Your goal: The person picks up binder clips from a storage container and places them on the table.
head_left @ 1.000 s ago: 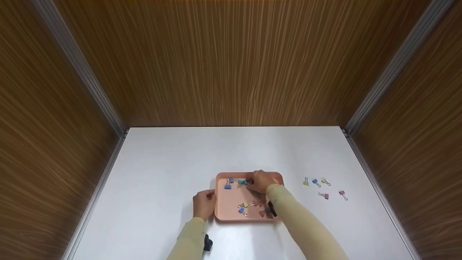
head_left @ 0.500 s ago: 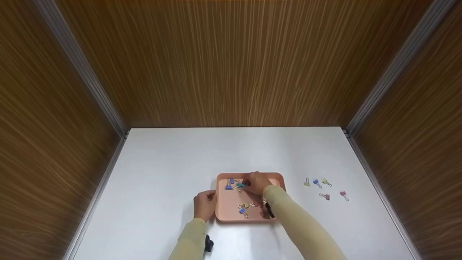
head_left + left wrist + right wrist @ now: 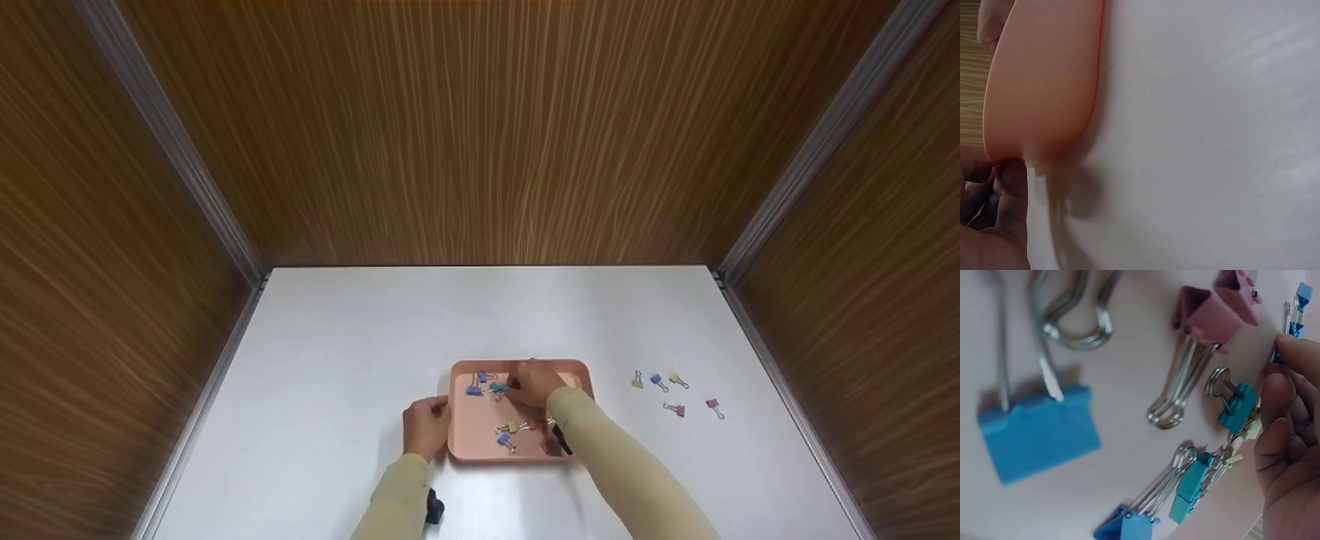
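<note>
A shallow pink tray holds several binder clips. At its left end my left hand pinches the rim between thumb and fingers; the left wrist view shows this grip on the tray's edge. My right hand reaches into the tray's far part and pinches a teal binder clip, partly hidden by the fingertips. Two blue binder clips lie just left of it. Nearer the front are a yellow binder clip and a blue one. The right wrist view shows pink clips in the tray.
On the white table right of the tray lie several loose clips, among them a blue one and a pink one. Wood-grain panels enclose the table at the back and both sides. My right forearm covers the tray's near right corner.
My right hand has moved slightly left and toward the front, and the teal clip at its fingertips has shifted the same way. My left hand stays on the tray's rim.
</note>
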### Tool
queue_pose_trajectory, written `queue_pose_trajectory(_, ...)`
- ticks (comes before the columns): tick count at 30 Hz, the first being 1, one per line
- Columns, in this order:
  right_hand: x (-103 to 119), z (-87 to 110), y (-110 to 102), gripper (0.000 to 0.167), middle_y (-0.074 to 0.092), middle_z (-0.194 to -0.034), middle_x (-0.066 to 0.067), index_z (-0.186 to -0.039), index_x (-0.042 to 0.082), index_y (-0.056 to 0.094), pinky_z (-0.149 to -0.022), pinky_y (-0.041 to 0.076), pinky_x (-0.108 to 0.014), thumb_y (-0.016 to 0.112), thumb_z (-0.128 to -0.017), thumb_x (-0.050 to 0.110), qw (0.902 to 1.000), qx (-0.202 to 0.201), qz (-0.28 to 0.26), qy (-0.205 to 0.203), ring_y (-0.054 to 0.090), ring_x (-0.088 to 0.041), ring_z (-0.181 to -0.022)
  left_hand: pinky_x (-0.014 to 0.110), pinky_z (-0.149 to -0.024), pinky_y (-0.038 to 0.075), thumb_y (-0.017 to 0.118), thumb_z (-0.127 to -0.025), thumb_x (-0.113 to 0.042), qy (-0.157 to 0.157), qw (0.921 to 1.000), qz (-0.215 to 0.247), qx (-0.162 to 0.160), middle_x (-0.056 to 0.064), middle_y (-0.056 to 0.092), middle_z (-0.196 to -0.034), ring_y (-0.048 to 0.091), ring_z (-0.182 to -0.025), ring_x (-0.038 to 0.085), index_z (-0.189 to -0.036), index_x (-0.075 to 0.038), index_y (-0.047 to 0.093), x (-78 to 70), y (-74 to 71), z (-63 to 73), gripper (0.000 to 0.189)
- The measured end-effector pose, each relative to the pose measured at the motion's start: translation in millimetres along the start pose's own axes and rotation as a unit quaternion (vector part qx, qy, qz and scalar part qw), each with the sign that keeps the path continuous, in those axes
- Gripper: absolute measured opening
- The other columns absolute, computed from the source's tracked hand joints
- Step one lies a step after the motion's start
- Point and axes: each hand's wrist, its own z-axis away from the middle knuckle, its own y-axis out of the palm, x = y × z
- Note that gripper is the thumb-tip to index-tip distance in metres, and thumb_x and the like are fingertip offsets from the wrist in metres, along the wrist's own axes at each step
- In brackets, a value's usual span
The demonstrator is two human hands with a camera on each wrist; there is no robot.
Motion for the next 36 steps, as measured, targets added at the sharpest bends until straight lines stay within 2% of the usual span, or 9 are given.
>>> queue_pose_trajectory(5,-1.4,2.4,-2.9,0.014,0.059,-0.06,0.007,-0.076,0.012,0.072,-0.048,0.045,-0.025,0.068,-0.086,0.022,0.9998,0.002,0.017,-0.012,0.049,-0.008,-0.048,0.034,-0.074,0.055,0.066,-0.086,-0.004,0.001,1.0,0.005,0.002,0.007,0.071,-0.087,0.066,-0.082,0.019,-0.099,0.001,0.073,0.7,-0.1,0.4,0.016)
queue_pose_trajectory(7,-2.0,3.4,-3.8,0.015,0.056,-0.059,0.008,-0.076,0.013,0.071,-0.046,0.043,-0.025,0.068,-0.087,0.024,0.9998,0.005,0.017,-0.005,0.048,-0.007,-0.048,0.034,-0.074,0.055,0.066,-0.086,-0.004,0.0,1.0,0.004,0.003,0.007,0.071,-0.087,0.066,-0.082,0.019,-0.1,0.001,0.073,1.5,-0.1,0.1,0.016)
queue_pose_trajectory(12,-2.7,5.6,-4.5,0.017,0.055,-0.059,0.009,-0.078,0.015,0.069,-0.044,0.042,-0.023,0.067,-0.089,0.028,0.9997,0.005,0.024,0.007,0.048,-0.006,-0.048,0.034,-0.073,0.054,0.067,-0.085,-0.004,0.014,0.9999,-0.006,-0.005,0.007,0.071,-0.085,0.066,-0.08,0.018,-0.098,0.001,0.073,3.4,0.1,-0.6,0.015)
queue_pose_trajectory(18,-2.1,6.0,-3.3,0.014,0.059,-0.062,0.008,-0.083,0.013,0.07,-0.046,0.044,-0.024,0.068,-0.088,0.026,0.9995,0.008,-0.006,0.03,0.052,-0.008,-0.051,0.034,-0.074,0.054,0.068,-0.086,-0.005,0.002,0.9999,-0.009,-0.005,0.006,0.07,-0.085,0.065,-0.08,0.018,-0.099,0.0,0.073,2.7,0.5,-0.9,0.015)
queue_pose_trajectory(24,-3.6,5.8,-1.8,0.015,0.061,-0.066,0.008,-0.087,0.012,0.074,-0.048,0.047,-0.024,0.068,-0.089,0.026,0.9994,0.007,-0.007,0.032,0.055,-0.008,-0.053,0.035,-0.073,0.054,0.068,-0.085,-0.005,-0.005,1.0,-0.004,-0.003,0.006,0.07,-0.084,0.065,-0.079,0.018,-0.098,0.0,0.073,1.3,1.3,-0.3,0.015)
queue_pose_trajectory(28,-5.2,7.4,-2.7,0.015,0.059,-0.063,0.008,-0.083,0.013,0.071,-0.047,0.045,-0.024,0.067,-0.089,0.025,0.9995,0.005,-0.01,0.03,0.053,-0.008,-0.051,0.035,-0.072,0.054,0.067,-0.085,-0.005,-0.004,1.0,-0.003,-0.003,0.006,0.07,-0.084,0.065,-0.079,0.018,-0.098,0.001,0.073,1.7,1.7,-0.1,0.015)
queue_pose_trajectory(31,-6.2,9.3,-5.9,0.018,0.053,-0.058,0.007,-0.075,0.012,0.067,-0.045,0.04,-0.024,0.066,-0.089,0.024,0.9996,0.004,-0.007,0.028,0.047,-0.008,-0.048,0.035,-0.072,0.054,0.067,-0.085,-0.004,0.005,1.0,-0.001,-0.001,0.006,0.071,-0.085,0.065,-0.079,0.018,-0.099,0.001,0.073,2.3,1.7,0.2,0.016)
queue_pose_trajectory(34,-6.4,11.0,-12.4,0.022,0.052,-0.056,0.004,-0.07,0.013,0.063,-0.044,0.037,-0.024,0.067,-0.088,0.024,0.999,0.009,-0.01,0.042,0.045,-0.009,-0.047,0.035,-0.073,0.054,0.067,-0.085,-0.004,0.012,0.9999,0.002,-0.001,0.007,0.071,-0.085,0.065,-0.08,0.018,-0.099,0.001,0.073,2.8,1.7,0.3,0.016)
queue_pose_trajectory(36,-6.4,12.2,-18.4,0.02,0.054,-0.059,0.005,-0.073,0.016,0.064,-0.045,0.038,-0.026,0.067,-0.087,0.03,0.9974,0.011,-0.004,0.071,0.048,-0.009,-0.049,0.035,-0.074,0.054,0.067,-0.085,-0.004,0.01,0.9999,0.005,-0.002,0.006,0.071,-0.085,0.065,-0.08,0.018,-0.099,0.001,0.073,2.6,1.4,0.2,0.016)
